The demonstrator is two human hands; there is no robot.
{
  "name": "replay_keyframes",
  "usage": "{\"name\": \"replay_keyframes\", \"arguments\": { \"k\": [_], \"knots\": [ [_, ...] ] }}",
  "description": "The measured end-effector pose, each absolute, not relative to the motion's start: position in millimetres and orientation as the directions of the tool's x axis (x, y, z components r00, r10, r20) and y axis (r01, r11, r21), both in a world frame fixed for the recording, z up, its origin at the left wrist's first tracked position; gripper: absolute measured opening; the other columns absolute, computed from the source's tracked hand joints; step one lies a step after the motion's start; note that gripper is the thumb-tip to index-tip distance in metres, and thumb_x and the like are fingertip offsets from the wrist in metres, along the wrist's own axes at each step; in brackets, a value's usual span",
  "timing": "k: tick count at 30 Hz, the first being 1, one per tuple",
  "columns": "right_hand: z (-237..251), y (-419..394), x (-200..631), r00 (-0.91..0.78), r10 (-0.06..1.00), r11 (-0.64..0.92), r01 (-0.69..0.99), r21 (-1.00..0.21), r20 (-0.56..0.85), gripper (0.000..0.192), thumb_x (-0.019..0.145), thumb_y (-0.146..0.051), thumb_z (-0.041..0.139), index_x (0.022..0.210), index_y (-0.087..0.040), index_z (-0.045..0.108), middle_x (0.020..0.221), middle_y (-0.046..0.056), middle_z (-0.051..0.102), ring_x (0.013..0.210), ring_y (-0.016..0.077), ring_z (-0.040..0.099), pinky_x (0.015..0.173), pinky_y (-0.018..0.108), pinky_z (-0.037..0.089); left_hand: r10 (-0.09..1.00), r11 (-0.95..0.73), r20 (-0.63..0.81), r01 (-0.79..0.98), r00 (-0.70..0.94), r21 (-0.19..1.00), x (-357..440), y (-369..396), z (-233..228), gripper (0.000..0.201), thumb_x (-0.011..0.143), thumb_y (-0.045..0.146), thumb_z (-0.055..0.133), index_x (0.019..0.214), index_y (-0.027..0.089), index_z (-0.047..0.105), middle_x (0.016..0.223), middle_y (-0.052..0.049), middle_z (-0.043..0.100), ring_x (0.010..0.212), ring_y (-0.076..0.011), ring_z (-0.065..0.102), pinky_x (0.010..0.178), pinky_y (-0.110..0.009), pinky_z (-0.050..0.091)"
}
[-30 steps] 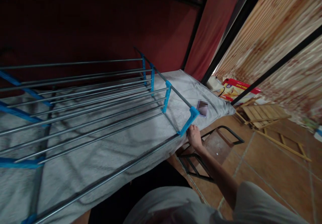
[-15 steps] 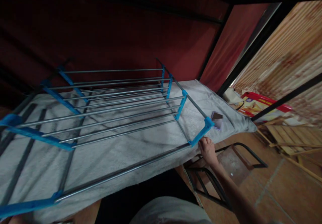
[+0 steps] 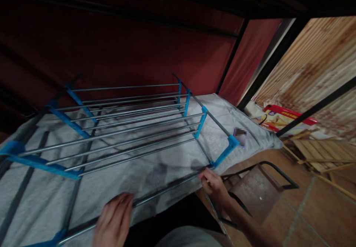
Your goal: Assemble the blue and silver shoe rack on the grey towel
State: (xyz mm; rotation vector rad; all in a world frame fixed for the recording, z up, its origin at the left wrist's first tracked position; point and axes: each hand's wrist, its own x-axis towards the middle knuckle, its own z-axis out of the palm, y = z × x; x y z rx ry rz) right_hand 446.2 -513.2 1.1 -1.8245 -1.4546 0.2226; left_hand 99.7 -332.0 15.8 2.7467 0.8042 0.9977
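- Head view: drying rack (image 3: 130, 124), metal rods with blue joints, lies flat over a grey towel (image 3: 116, 173).
- Left hand (image 3: 114, 221) at the rack's near rail (image 3: 155, 193), fingers loosely spread over the rod and towel edge, not clenched; blurred, so cannot tell whether they touch.
- Right hand (image 3: 214, 184) at the near right corner, fingers curled around the rail end just below the blue corner joint (image 3: 225, 152).
- Rail runs between both hands.
- Dark metal chair (image 3: 258, 187) on the tile floor, right of the rack.
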Motion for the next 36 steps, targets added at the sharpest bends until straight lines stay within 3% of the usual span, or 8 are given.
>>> {"name": "replay_keyframes", "arguments": {
  "k": [3,6,8,17,24,36],
  "knots": [
    [-5,-464,447,0.48,0.797,-0.162,0.755,-0.635,0.367,0.029,0.088,-0.014,0.042,0.111,-0.022,0.059,0.104,0.009,0.063,0.102,0.0225,0.06,0.092,0.035,0.048,0.598,-0.799,0.433,0.457,0.674,0.392,192,-301,12,0.031,0.099,0.031,0.04,0.124,0.024,0.058,0.12,-0.009,0.063,0.114,-0.0236,0.057,0.1,-0.038,0.048],
    [-20,-415,479,0.684,0.631,-0.427,0.7,-0.573,0.366,0.04,0.084,-0.013,0.043,0.12,-0.016,0.057,0.112,0.014,0.059,0.113,0.0275,0.055,0.098,0.041,0.045,0.591,-0.792,0.292,0.471,0.752,0.389,270,-271,5,0.035,0.098,0.025,0.038,0.127,0.018,0.057,0.128,-0.012,0.06,0.121,-0.0245,0.053,0.108,-0.041,0.043],
    [-33,-391,500,0.737,0.57,-0.522,0.667,-0.532,0.364,0.041,0.082,-0.012,0.044,0.121,-0.013,0.057,0.11,0.016,0.059,0.111,0.0288,0.055,0.097,0.042,0.045,0.567,-0.804,0.205,0.482,0.798,0.348,301,-256,-3,0.038,0.097,0.02,0.038,0.131,0.017,0.055,0.132,-0.012,0.058,0.123,-0.0257,0.051,0.109,-0.043,0.04],
    [-66,-370,534,0.711,0.594,-0.554,0.701,-0.449,0.377,0.036,0.083,-0.008,0.043,0.116,-0.012,0.055,0.104,0.014,0.061,0.101,0.0248,0.056,0.091,0.035,0.045,0.557,-0.792,-0.031,0.542,0.83,0.281,338,-229,-25,0.031,0.096,0.017,0.042,0.122,0.017,0.059,0.119,-0.012,0.065,0.112,-0.0262,0.058,0.1,-0.042,0.04],
    [-73,-366,538,0.727,0.599,-0.586,0.684,-0.435,0.336,0.043,0.081,0.001,0.039,0.116,-0.014,0.057,0.101,0.012,0.06,0.094,0.0214,0.056,0.085,0.031,0.044,0.525,-0.816,-0.047,0.518,0.85,0.258,341,-224,-27,0.028,0.098,0.016,0.04,0.118,0.018,0.058,0.117,-0.011,0.067,0.109,-0.0244,0.06,0.097,-0.037,0.042],
    [-72,-367,540,0.723,0.616,-0.565,0.682,-0.465,0.312,0.054,0.078,0.003,0.038,0.126,-0.014,0.056,0.098,0.01,0.058,0.093,0.0215,0.056,0.085,0.031,0.045,0.468,-0.825,-0.017,0.444,0.884,0.35,339,-219,-26,0.032,0.099,0.017,0.04,0.122,0.02,0.061,0.124,-0.009,0.067,0.113,-0.0229,0.063,0.095,-0.033,0.046]
  ]
}}
